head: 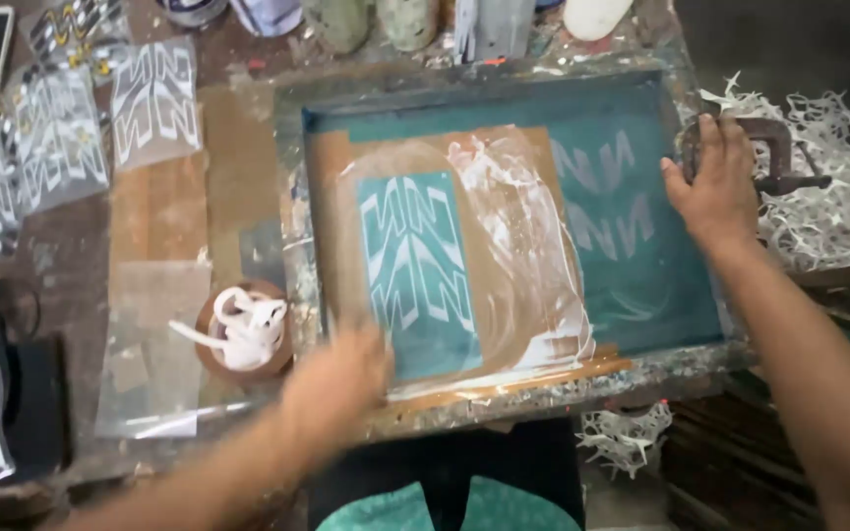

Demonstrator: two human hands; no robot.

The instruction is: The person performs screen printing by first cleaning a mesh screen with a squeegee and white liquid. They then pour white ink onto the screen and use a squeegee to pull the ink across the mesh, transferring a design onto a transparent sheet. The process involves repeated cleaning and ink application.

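— While the left hand [336,379] is blurred at the near rail of the screen frame [504,93], can you read its grip?

— No, I cannot tell. The right hand [715,182] is clenched around the clamp [774,147] at the frame's far-right corner.

— Best handling?

— I'd judge keeping that clamp firm, so the stencil [417,270], just beyond the left hand, stays registered.

— Surroundings?

— Left of that hand, an ink pot [245,329] on a paint-crusted table [238,177]; printed sheets [154,98] further left.
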